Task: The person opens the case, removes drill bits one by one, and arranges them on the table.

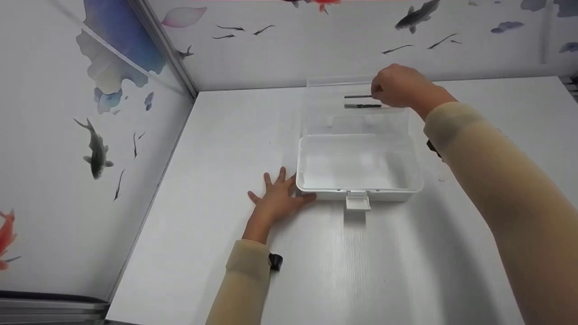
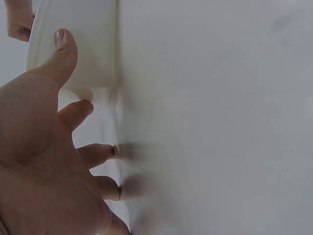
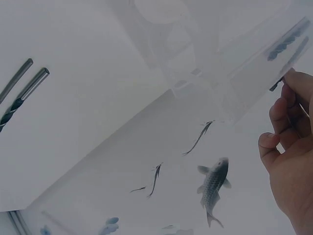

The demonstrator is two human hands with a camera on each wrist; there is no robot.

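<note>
A clear plastic box [image 1: 359, 167] stands on the white table with its transparent lid [image 1: 323, 108] swung back and its front latch [image 1: 358, 201] down. My left hand [image 1: 277, 198] is spread on the table at the box's front left corner, its thumb along the front wall [image 2: 93, 54]. Beyond the lid, my right hand [image 1: 402, 88] pinches a thin drill bit; only its dark tip [image 3: 277, 84] shows past the fingertips in the right wrist view. Near that hand lie a fluted drill bit [image 1: 362, 106] and a thin rod [image 1: 358, 96]. Blurred fluted shapes [image 3: 288, 41] show in the lid.
A white wall panel [image 1: 293, 54] printed with fish stands behind the table, another panel [image 1: 45, 158] along the left. Bare white tabletop [image 1: 316, 271] lies in front of the box.
</note>
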